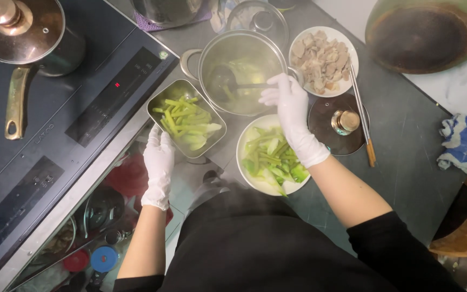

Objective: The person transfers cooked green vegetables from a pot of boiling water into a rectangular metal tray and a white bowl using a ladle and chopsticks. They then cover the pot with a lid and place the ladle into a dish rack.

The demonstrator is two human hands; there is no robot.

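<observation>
White-gloved hands (293,116), green vegetables (186,120), blue-striped cloth (465,141).

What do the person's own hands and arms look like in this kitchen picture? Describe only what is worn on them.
Both the left hand and the right hand wear thin white disposable gloves that end just past the wrist. The forearms are bare. Black sleeves are pushed up near the elbows.

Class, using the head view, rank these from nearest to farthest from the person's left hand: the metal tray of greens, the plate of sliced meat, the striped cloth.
From the left hand:
1. Metal tray of greens, touching the hand, just above it.
2. Plate of sliced meat, upper right, beyond the pot.
3. Striped cloth, far right edge.
</observation>
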